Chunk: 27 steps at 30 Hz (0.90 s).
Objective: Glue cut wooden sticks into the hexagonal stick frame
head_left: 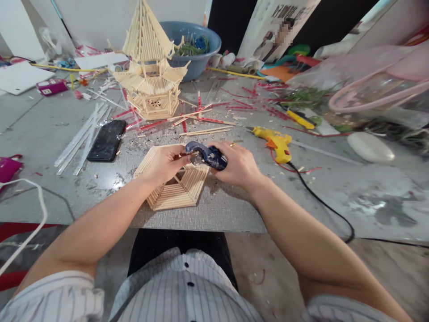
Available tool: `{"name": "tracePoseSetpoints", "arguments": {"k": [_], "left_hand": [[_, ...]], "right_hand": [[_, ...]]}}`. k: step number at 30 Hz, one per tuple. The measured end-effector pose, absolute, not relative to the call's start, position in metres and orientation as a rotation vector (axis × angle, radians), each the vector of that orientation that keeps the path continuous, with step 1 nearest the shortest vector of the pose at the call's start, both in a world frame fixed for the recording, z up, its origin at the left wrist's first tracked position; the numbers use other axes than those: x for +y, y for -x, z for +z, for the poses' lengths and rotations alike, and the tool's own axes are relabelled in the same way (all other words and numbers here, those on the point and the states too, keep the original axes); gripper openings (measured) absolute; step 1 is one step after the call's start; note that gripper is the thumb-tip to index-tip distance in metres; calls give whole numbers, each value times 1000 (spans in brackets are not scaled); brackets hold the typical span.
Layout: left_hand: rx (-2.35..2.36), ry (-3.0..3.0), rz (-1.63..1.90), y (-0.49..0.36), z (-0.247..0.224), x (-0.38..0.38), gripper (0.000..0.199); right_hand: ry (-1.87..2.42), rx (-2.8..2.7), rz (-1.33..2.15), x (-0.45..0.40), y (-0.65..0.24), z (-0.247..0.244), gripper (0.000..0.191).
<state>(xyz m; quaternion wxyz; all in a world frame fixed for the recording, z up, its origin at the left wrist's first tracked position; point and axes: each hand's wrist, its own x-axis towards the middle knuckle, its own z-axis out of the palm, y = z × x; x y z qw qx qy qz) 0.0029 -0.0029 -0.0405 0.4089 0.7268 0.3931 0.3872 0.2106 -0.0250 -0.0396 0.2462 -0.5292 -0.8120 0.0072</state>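
My right hand [236, 163] is closed around a pair of dark blue hand cutters [214, 156], whose head points left. Close to the cutter head, the fingers of my left hand [162, 165] pinch a thin wooden stick [184, 159], mostly hidden by the fingers. Both hands are over a hexagonal panel of wooden sticks [176, 199] lying on the table, with an open middle and ribs running outward. Behind it stands a pagoda model [156, 85] built from the same pale sticks, with a pointed roof.
A yellow hot glue gun [276, 141] with a black cord lies to the right. Clear glue sticks [85, 134] and a black phone [107, 141] lie left. Loose sticks [204, 130], a yellow utility knife [300, 118], a white mouse-like object [370, 146] and a blue basin [201, 62] are farther around.
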Motion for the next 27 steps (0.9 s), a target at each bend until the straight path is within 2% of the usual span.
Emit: {"name": "tracePoseSetpoints", "arguments": {"k": [27], "left_hand": [[1024, -1874, 938, -5, -29, -10, 13]], "right_hand": [[1464, -2221, 64, -26, -211, -41, 44]]}}
